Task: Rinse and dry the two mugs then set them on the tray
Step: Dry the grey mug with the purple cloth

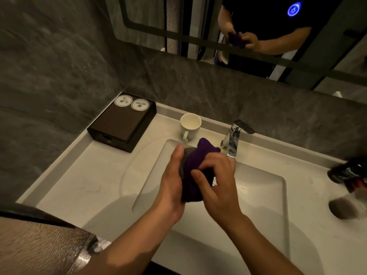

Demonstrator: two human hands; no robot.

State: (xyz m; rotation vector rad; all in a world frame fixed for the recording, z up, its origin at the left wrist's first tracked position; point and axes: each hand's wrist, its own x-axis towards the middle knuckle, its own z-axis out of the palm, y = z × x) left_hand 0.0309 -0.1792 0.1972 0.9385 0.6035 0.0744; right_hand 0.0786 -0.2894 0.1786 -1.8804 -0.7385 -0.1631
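Over the sink basin [264, 195] I hold a dark grey mug [185, 155], mostly wrapped in a purple cloth [196, 161]. My left hand [171, 183] grips the mug from the left side. My right hand [217, 175] grips the cloth against the mug, fingers curled over it. A white mug [189, 126] stands upright on the counter behind the basin, handle toward me. The dark brown tray [121, 124] sits at the back left corner of the counter, with two round white paper discs [131, 103] on its far end.
A chrome faucet [233, 138] rises behind the basin on the right. A dark bottle [346, 172] stands at the right edge, with a dark blurred round thing [343, 208] below it. A mirror [238, 26] spans the wall. A brown textured surface [39, 245] fills the lower left.
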